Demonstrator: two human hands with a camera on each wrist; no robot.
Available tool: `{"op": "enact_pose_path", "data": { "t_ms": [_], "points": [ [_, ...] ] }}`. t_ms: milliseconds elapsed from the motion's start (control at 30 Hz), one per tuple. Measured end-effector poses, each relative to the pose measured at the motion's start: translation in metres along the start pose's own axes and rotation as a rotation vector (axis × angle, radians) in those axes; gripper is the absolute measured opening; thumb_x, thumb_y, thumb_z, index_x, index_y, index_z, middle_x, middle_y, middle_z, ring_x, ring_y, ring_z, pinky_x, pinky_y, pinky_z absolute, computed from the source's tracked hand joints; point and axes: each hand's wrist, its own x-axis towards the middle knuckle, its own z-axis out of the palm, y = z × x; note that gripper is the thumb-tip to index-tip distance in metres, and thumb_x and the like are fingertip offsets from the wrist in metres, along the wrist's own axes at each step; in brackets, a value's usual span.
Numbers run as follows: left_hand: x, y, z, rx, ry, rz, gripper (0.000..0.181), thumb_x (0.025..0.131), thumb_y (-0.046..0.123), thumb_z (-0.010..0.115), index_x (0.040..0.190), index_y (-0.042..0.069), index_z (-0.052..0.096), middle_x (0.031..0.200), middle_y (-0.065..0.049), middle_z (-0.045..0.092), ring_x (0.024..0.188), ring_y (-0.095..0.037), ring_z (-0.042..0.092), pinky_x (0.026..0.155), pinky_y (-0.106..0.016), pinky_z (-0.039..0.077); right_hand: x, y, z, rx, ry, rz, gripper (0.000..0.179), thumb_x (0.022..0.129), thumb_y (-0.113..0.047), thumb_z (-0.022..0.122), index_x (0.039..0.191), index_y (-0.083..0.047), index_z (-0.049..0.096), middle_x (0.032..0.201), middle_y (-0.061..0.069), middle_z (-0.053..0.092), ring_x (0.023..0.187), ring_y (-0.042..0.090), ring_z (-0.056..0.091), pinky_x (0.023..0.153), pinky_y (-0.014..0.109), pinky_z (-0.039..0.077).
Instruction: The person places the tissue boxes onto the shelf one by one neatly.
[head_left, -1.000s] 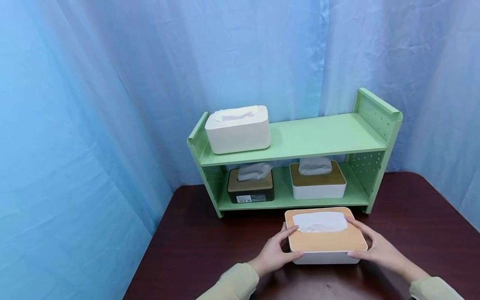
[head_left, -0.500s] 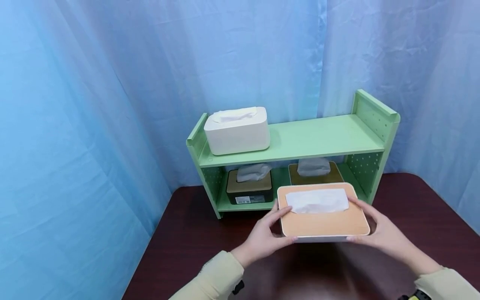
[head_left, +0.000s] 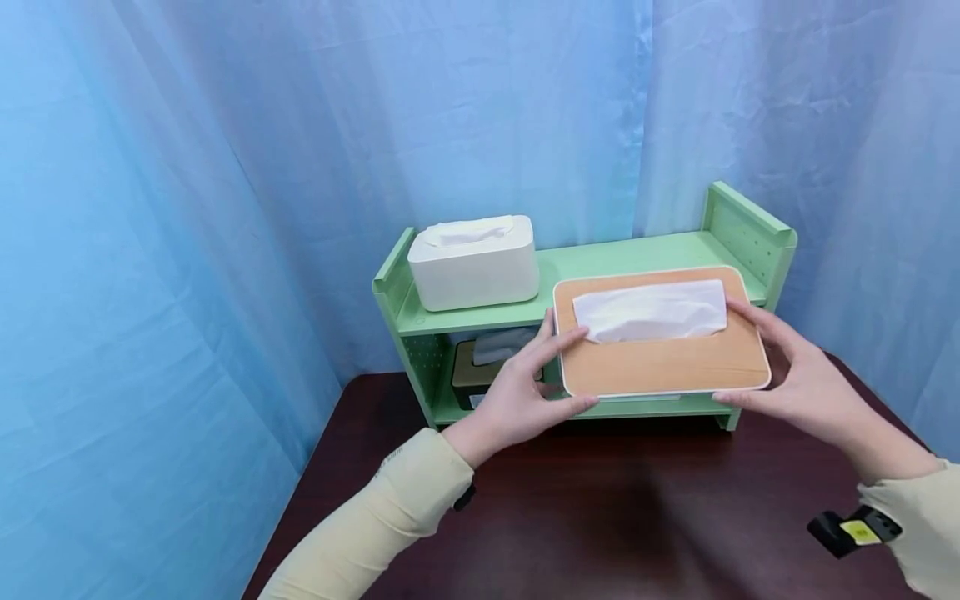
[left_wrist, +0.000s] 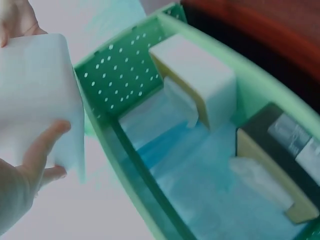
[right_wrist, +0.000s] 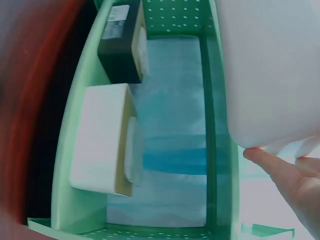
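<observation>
A tissue box (head_left: 660,367) with a light wooden lid and white sides is held up in front of the green shelf (head_left: 622,258). My left hand (head_left: 525,400) grips its left end, and my right hand (head_left: 810,383) grips its right end. A white tissue (head_left: 652,311) lies across the lid's slot. In the left wrist view the box's white side (left_wrist: 45,85) shows, with the left thumb and fingers on it. The right wrist view shows the right hand (right_wrist: 292,182) at the box's corner.
An all-white tissue box (head_left: 476,271) stands at the left of the upper shelf. On the lower level sit a dark tissue box (head_left: 471,375) and a white one with a brown lid (left_wrist: 200,75). Below is a dark red table (head_left: 570,517); blue curtains (head_left: 525,108) hang behind.
Both hands have lifted the wooden-lidded tissue box off the table and raised it toward the upper shelf. It now hides the lower right box in the head view.
</observation>
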Motion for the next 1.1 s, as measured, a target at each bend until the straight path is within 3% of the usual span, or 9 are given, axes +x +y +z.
{"op": "enact_pose_path", "data": {
  "t_ms": [200, 467, 567, 667, 733, 800, 933, 1033, 1100],
  "points": [
    [0.019, 0.001, -0.010, 0.021, 0.014, 0.037, 0.072, 0.081, 0.010, 0.074, 0.145, 0.020, 0.041, 0.160, 0.000, 0.000, 0.141, -0.022, 0.031, 0.085, -0.030, 0.053, 0.018, -0.005, -0.004, 0.048, 0.020, 0.000, 0.104, 0.069, 0.010, 0.077, 0.151, -0.029, 0.025, 0.123, -0.019, 0.040, 0.096, -0.009, 0.048, 0.067, 0.009, 0.046],
    [0.033, -0.011, -0.015, -0.003, 0.025, -0.062, 0.072, 0.082, 0.013, 0.074, 0.145, 0.026, 0.041, 0.160, 0.004, 0.002, 0.140, -0.020, 0.032, 0.085, -0.031, 0.053, 0.033, -0.002, -0.001, 0.043, -0.023, 0.053, 0.101, 0.074, 0.003, 0.077, 0.151, -0.031, 0.021, 0.138, 0.026, 0.035, 0.096, -0.012, 0.047, 0.071, 0.007, 0.046],
    [0.037, -0.014, -0.017, 0.044, 0.030, -0.074, 0.071, 0.083, 0.017, 0.074, 0.144, 0.027, 0.041, 0.160, 0.002, 0.004, 0.142, -0.019, 0.028, 0.084, -0.030, 0.054, 0.037, -0.001, -0.002, 0.056, -0.039, 0.061, 0.099, 0.077, 0.001, 0.075, 0.152, -0.031, 0.020, 0.143, 0.031, 0.030, 0.098, -0.014, 0.045, 0.072, 0.006, 0.045],
    [0.041, -0.014, -0.019, 0.102, 0.038, -0.083, 0.071, 0.083, 0.021, 0.074, 0.144, 0.028, 0.040, 0.160, -0.002, 0.007, 0.143, -0.018, 0.025, 0.093, -0.032, 0.050, 0.039, -0.001, -0.004, 0.039, -0.051, 0.091, 0.096, 0.080, -0.003, 0.074, 0.152, -0.032, 0.018, 0.146, 0.032, 0.027, 0.099, -0.014, 0.043, 0.073, 0.005, 0.043],
    [0.044, -0.013, -0.020, 0.113, 0.038, -0.101, 0.071, 0.083, 0.024, 0.074, 0.144, 0.030, 0.040, 0.160, -0.003, 0.009, 0.142, -0.018, 0.026, 0.102, -0.034, 0.043, 0.041, -0.002, -0.006, 0.015, -0.066, 0.114, 0.094, 0.082, -0.007, 0.073, 0.152, -0.033, 0.016, 0.148, 0.031, 0.026, 0.106, -0.006, 0.046, 0.073, 0.005, 0.041],
    [0.046, -0.012, -0.022, 0.103, 0.033, -0.129, 0.070, 0.083, 0.026, 0.074, 0.144, 0.032, 0.040, 0.159, -0.003, 0.011, 0.141, -0.020, 0.031, 0.107, -0.037, 0.038, 0.045, -0.004, -0.010, -0.007, -0.093, 0.141, 0.092, 0.084, -0.012, 0.072, 0.152, -0.034, 0.014, 0.151, 0.028, 0.022, 0.119, 0.012, 0.047, 0.074, 0.007, 0.039],
    [0.053, -0.006, -0.029, 0.028, 0.016, -0.197, 0.067, 0.085, 0.028, 0.071, 0.143, 0.037, 0.039, 0.159, 0.001, 0.015, 0.138, -0.025, 0.036, 0.104, -0.042, 0.041, 0.057, -0.013, -0.020, -0.017, -0.176, 0.183, 0.088, 0.088, -0.018, 0.067, 0.153, -0.033, 0.009, 0.155, 0.025, 0.013, 0.126, 0.044, 0.037, 0.073, 0.015, 0.040],
    [0.058, 0.001, -0.037, -0.062, -0.006, -0.253, 0.066, 0.087, 0.027, 0.070, 0.143, 0.039, 0.038, 0.157, 0.004, 0.020, 0.137, -0.028, 0.038, 0.093, -0.041, 0.050, 0.068, -0.018, -0.026, 0.017, -0.236, 0.219, 0.085, 0.090, -0.019, 0.064, 0.153, -0.032, 0.007, 0.154, 0.027, 0.012, 0.120, 0.038, 0.045, 0.073, 0.020, 0.048],
    [0.063, 0.005, -0.042, -0.108, -0.029, -0.292, 0.065, 0.088, 0.028, 0.068, 0.144, 0.039, 0.036, 0.156, 0.005, 0.022, 0.134, -0.029, 0.041, 0.084, -0.039, 0.054, 0.075, -0.022, -0.029, 0.057, -0.277, 0.240, 0.084, 0.092, -0.019, 0.061, 0.153, -0.031, 0.006, 0.153, 0.030, 0.011, 0.120, 0.038, 0.044, 0.076, 0.030, 0.054]
  ]
}}
